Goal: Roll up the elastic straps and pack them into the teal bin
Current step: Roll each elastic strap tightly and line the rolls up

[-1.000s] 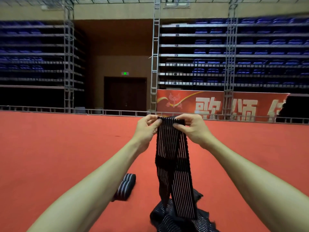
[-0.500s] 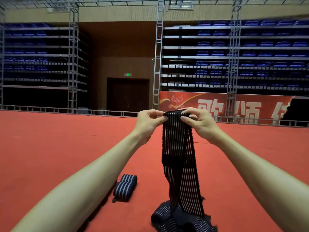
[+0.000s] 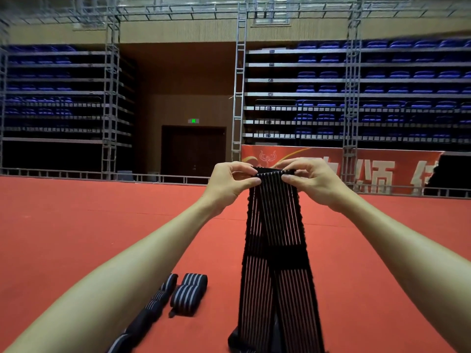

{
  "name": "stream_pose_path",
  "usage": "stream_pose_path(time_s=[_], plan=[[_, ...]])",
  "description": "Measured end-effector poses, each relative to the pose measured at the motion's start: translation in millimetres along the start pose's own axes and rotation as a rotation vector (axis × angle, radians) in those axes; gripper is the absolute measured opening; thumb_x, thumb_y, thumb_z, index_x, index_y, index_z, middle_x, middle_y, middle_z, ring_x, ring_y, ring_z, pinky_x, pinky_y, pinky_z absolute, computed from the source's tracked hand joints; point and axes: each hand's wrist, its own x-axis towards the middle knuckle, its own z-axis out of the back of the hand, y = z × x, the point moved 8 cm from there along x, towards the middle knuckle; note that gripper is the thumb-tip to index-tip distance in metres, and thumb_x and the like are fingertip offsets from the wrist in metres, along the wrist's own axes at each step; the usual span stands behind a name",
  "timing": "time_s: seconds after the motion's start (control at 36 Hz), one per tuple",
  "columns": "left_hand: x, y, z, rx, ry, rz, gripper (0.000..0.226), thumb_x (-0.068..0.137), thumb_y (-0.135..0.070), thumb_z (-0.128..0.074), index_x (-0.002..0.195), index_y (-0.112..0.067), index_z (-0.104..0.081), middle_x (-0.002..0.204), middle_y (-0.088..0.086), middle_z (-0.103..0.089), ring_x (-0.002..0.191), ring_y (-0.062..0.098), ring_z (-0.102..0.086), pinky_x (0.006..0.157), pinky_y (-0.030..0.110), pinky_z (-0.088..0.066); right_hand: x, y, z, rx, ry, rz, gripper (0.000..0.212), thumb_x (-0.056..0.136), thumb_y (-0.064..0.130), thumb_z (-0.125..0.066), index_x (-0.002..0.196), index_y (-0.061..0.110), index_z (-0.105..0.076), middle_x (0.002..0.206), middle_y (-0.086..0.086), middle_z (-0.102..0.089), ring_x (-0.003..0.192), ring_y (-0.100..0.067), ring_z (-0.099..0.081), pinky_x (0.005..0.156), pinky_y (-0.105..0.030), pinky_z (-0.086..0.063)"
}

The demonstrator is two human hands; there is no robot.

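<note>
Both left hand [image 3: 229, 186] and right hand [image 3: 314, 183] still pinch the top of the elastic strap [image 3: 275, 225].

The striped elastic strap [image 3: 274, 238] hangs like a curtain from the left hand [image 3: 229, 184] and right hand [image 3: 313, 182] down to the red carpet [image 3: 63, 225], blocking the middle. Left of it, two rolled straps [image 3: 190, 293] and a row of rolls [image 3: 155, 301] lie under the left forearm. The carpet on either side is open.
</note>
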Motion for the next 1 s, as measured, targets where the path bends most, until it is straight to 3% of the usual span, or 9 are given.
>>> stream_pose_path(time_s=[0.06,0.14,0.28,0.42,0.56,0.72,1.0], plan=[[-2.1,-4.0,0.0,0.013,-0.034,-0.024,0.015,0.079,-0.002,-0.079,0.093,-0.002,-0.075,0.106,0.007,-0.070,0.095,0.008,-0.069,0.092,0.022,-0.053,-0.5,-2.1,2.4,0.002,-0.046,0.008,0.013,0.090,0.006,-0.069,0.101,0.002,-0.075,0.118,-0.003,-0.069,0.103,-0.020,-0.068,0.082,-0.032,-0.058],[-6.9,-6.8,-1.9,-0.010,-0.066,-0.024,0.013,0.081,0.001,-0.076,0.093,0.003,-0.075,0.093,0.000,-0.070,0.083,-0.004,-0.067,0.082,0.013,-0.052,-6.8,-7.8,2.8,0.115,-0.116,-0.043,0.012,0.088,0.005,-0.070,0.097,0.010,-0.075,0.111,0.000,-0.071,0.101,-0.017,-0.069,0.083,-0.028,-0.058],[-9.2,-0.4,-8.1,-0.071,-0.070,0.025,0.007,0.084,0.001,-0.073,0.084,-0.006,-0.072,0.083,-0.001,-0.070,0.083,0.011,-0.068,0.087,0.027,-0.057,-19.4,-20.1,-9.2,0.409,-0.176,-0.183,0.018,0.088,-0.002,-0.067,0.105,-0.004,-0.072,0.099,-0.016,-0.074,0.090,-0.024,-0.072,0.075,-0.030,-0.061],[-9.5,9.1,-7.7,-0.032,-0.065,0.046,0.002,0.088,-0.009,-0.072,0.086,-0.009,-0.071,0.092,0.008,-0.072,0.096,0.030,-0.069,0.094,0.045,-0.055,-27.3,-23.1,-24.6,0.583,-0.171,-0.255,0.012,0.089,-0.002,-0.065,0.094,0.003,-0.074,0.089,-0.010,-0.076,0.079,-0.018,-0.073,0.065,-0.027,-0.058],[-12.7,7.2,-8.0,-0.037,-0.006,0.049,0.013,0.083,-0.002,-0.075,0.086,-0.013,-0.068,0.098,-0.003,-0.069,0.091,0.016,-0.070,0.092,0.032,-0.055,-30.4,-23.7,-29.3,0.686,-0.227,-0.259,0.014,0.085,-0.009,-0.066,0.088,0.002,-0.075,0.083,-0.013,-0.076,0.075,-0.023,-0.073,0.064,-0.028,-0.060],[-14.9,0.7,-6.2,-0.003,0.011,-0.004,0.018,0.084,0.005,-0.071,0.079,-0.010,-0.063,0.119,0.006,-0.066,0.097,0.022,-0.070,0.088,0.032,-0.058,-32.0,-25.4,-31.6,0.692,-0.279,-0.247,0.017,0.081,-0.011,-0.069,0.085,0.005,-0.075,0.079,-0.012,-0.076,0.073,-0.023,-0.073,0.064,-0.029,-0.060],[-17.2,10.5,-6.4,0.007,0.044,0.017,0.015,0.087,0.003,-0.069,0.081,-0.009,-0.062,0.100,0.011,-0.067,0.091,0.021,-0.069,0.087,0.030,-0.057,-37.7,-30.1,-33.3,0.699,-0.285,-0.271,0.011,0.088,0.004,-0.069,0.095,-0.003,-0.074,0.092,-0.017,-0.075,0.081,-0.022,-0.073,0.074,-0.035,-0.060]])
